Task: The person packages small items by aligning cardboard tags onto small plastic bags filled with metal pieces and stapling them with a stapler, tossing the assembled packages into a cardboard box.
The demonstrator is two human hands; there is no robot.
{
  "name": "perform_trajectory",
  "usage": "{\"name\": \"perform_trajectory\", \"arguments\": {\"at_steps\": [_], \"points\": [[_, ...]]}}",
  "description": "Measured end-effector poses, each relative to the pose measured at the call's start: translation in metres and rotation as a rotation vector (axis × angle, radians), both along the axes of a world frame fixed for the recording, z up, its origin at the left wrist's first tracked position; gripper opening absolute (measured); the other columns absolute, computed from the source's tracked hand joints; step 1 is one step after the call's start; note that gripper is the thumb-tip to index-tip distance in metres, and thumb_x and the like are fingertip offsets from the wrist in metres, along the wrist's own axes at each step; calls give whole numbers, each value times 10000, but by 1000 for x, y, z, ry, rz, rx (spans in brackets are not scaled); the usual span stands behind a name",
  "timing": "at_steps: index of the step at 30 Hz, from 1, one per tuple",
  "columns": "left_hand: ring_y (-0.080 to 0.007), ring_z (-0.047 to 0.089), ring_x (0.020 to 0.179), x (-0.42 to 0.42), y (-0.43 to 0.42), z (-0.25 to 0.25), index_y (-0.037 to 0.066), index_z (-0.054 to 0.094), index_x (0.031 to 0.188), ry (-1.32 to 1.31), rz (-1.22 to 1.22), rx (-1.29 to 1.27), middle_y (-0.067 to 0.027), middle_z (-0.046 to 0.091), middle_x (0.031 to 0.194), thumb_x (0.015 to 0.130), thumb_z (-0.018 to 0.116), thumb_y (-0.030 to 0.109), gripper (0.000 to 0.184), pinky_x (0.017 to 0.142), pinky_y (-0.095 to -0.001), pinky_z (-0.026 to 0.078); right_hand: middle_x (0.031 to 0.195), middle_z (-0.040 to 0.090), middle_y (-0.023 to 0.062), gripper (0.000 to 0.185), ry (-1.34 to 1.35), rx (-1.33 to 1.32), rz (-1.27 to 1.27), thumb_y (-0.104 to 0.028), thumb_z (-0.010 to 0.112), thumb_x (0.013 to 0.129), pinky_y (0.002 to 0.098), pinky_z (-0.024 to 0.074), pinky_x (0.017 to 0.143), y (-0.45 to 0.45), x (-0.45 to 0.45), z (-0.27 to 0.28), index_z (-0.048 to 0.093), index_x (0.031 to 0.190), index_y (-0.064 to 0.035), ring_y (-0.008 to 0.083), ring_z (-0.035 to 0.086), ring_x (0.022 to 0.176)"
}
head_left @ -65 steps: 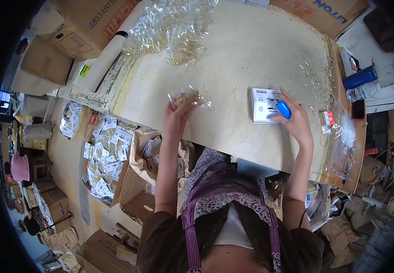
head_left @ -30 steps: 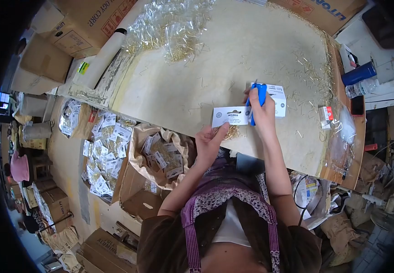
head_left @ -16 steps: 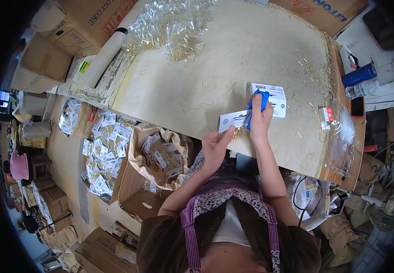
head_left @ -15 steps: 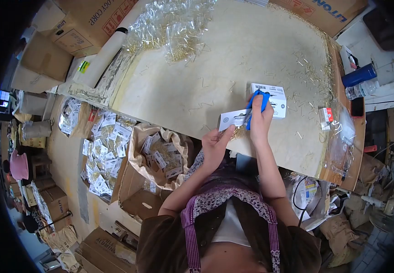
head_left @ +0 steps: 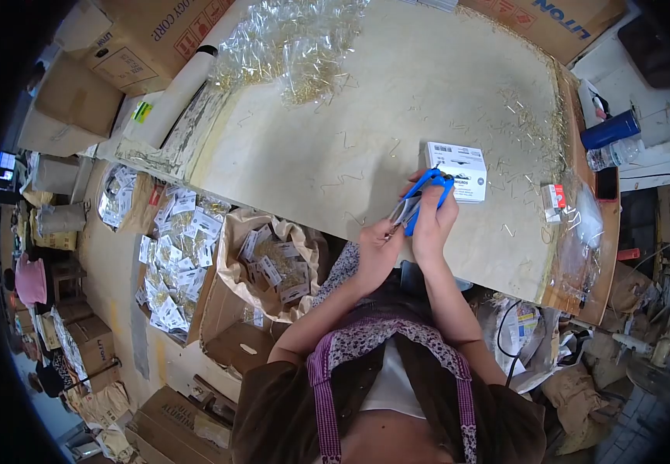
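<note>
My right hand (head_left: 435, 220) is closed around a blue plier stapler (head_left: 431, 179), its arms spread in a V with the jaws pointing down toward my left hand. Between the fingertips of my left hand (head_left: 376, 251) is a white printed card (head_left: 402, 210), tilted and seen nearly edge-on against the stapler. Whatever hangs below the card is hidden by my fingers. Just beyond my right hand, a stack of white printed cards (head_left: 465, 165) lies on the table (head_left: 288, 162).
Clear bags of gold pins (head_left: 296, 54) are heaped at the far left of the table. Loose pins (head_left: 532, 124) scatter its right side, near a small red-and-white box (head_left: 554, 201). Below the left edge, a paper-lined carton (head_left: 230, 263) holds carded packs. A blue bottle (head_left: 610, 129) lies at right.
The stapler and my right hand have come down toward me, away from the card stack. The card has turned from face-up to nearly edge-on, and my left hand has shifted slightly right and nearer.
</note>
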State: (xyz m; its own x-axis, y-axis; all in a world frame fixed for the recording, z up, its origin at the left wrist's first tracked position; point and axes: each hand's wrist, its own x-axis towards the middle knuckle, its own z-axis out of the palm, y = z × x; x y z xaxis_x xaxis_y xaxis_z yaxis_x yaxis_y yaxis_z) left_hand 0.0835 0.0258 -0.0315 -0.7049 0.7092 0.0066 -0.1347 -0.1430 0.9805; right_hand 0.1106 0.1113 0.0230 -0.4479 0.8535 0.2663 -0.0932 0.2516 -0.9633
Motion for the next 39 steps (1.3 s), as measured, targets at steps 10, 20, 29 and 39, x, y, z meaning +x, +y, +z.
{"name": "perform_trajectory", "arguments": {"at_steps": [10,20,29,39], "points": [[-24,424,584,1,4,-3,-38,571,776,165,-20,-129,26,485,607,808,527,18,78,495,-212,339,665,509,30,284,82,-153,-15,-274,491,904,229,403,500,3,-2,1,495,778,-19,95,502,555],[-53,545,679,-81,-55,57,-13,636,950,-93,-444,-273,-35,637,752,786,686,187,263,600,-235,455,874,488,87,197,325,-68,106,-204,517,882,291,440,668,0,0,10,455,923,-21,162,519,807],[-111,577,833,-130,-56,49,-16,624,961,395,-162,-290,-56,639,918,798,642,99,200,757,-249,457,727,509,19,139,189,-205,-118,-59,616,815,233,414,617,22,25,17,485,856,-43,100,524,651],[-172,555,948,-232,8,-9,4,574,1095,577,676,-361,-77,613,1011,753,696,312,477,817,-301,426,825,565,50,157,-221,57,-160,-60,642,787,234,426,656,68,54,-3,535,894,-17,122,543,749]]}}
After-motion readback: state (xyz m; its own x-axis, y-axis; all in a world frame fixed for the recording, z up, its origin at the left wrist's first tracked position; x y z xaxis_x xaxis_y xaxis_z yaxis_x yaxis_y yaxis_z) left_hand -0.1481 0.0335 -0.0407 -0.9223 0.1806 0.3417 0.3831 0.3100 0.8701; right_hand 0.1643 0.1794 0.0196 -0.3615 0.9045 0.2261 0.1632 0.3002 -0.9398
